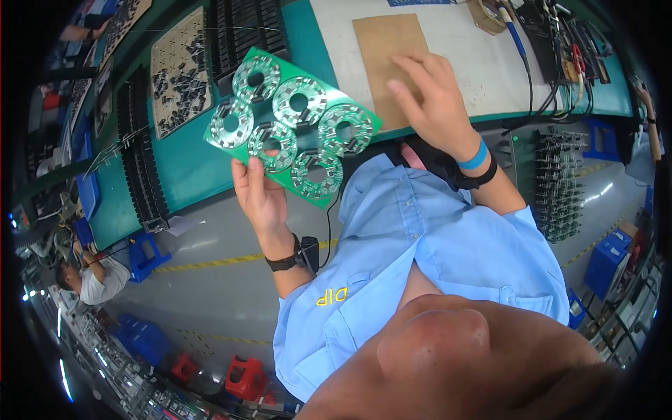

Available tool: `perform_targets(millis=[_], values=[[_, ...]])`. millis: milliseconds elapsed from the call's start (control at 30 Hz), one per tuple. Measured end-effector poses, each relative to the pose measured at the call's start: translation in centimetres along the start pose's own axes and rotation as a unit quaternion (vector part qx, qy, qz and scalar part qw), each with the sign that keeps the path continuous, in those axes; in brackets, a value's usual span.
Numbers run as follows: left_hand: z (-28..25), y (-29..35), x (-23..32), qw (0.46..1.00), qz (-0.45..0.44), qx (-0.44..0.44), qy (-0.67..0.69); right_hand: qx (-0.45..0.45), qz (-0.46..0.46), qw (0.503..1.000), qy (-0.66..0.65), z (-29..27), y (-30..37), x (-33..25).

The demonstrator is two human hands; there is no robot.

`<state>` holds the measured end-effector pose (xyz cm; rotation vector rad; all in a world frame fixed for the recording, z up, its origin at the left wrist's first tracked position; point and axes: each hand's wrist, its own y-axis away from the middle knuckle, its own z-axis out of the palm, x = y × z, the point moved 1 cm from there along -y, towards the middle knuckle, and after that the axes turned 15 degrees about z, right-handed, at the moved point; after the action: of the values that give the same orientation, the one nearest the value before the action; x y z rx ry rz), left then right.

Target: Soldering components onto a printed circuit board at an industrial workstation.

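Observation:
My left hand (260, 199) grips the near corner of a green circuit board panel (280, 126), thumb on top. The panel carries several ring-shaped boards with round holes and small dark and silver parts. It is tilted, held up over the near edge of the bench. My right hand (439, 105) is open, thumb apart from the outstretched fingers, with nothing in it. It hovers over or rests on a brown cardboard sheet (381, 66); I cannot tell which.
A tray of small dark parts (183, 77) and black slotted racks (245, 28) lie on the green bench (199, 189) at left. A blue-handled soldering iron (513, 33) and cables stand at far right. Stacked circuit boards (560, 185) sit low at right. A seated co-worker (101, 276) is at left.

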<state>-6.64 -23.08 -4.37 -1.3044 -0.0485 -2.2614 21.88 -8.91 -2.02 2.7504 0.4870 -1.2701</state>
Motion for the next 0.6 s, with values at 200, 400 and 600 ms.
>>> perform_targets(millis=[200, 400, 600], values=[[-1.1, -0.2, 0.3, 0.999, 0.046, 0.027, 0.004, 0.125, -0.035, 0.958, 0.256, 2.4, 1.2, 0.2], [-0.4, -1.7, -0.7, 0.998, 0.055, 0.017, 0.023, 0.088, -0.023, 0.964, 0.248, 0.3, 2.4, 1.7], [0.7, -3.5, -2.0, 0.998, 0.046, -0.001, 0.036, 0.039, -0.021, 0.976, 0.213, -1.2, 3.7, 1.6]])
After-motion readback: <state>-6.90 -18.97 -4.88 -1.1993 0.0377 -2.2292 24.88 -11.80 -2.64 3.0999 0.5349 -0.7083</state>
